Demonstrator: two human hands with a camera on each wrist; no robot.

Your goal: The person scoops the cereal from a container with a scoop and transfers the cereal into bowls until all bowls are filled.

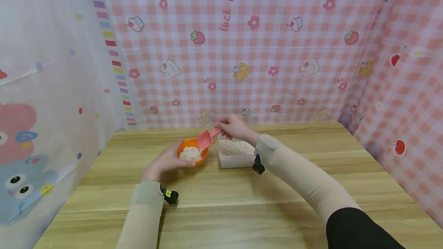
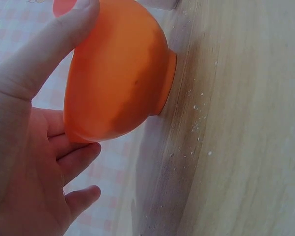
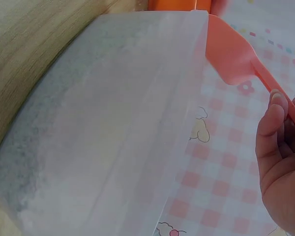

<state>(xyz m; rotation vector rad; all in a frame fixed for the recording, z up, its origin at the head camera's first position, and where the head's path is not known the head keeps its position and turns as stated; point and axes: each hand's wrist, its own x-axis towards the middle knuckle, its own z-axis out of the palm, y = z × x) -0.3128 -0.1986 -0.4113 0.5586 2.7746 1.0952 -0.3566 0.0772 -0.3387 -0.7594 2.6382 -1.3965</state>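
My left hand (image 1: pixel 168 158) holds an orange bowl (image 2: pixel 123 73) by its rim, thumb on the near side and fingers round the outside. Pale flakes that look like oats (image 1: pixel 190 153) lie in the bowl. In my right hand (image 1: pixel 237 126) is the handle of a pink scoop (image 1: pixel 205 140), gripped between thumb and fingers. The scoop's head tips down over the bowl's right side in the head view. Beneath my right forearm, a translucent plastic container (image 1: pixel 237 161) of the same flakes stands on the table, just right of the bowl.
The wooden table (image 1: pixel 214 218) has scattered flakes (image 2: pixel 196 115) near the bowl's foot. A pink checked cloth (image 1: pixel 221 49) hangs behind the table, and a printed white curtain (image 1: pixel 59 87) hangs on the left.
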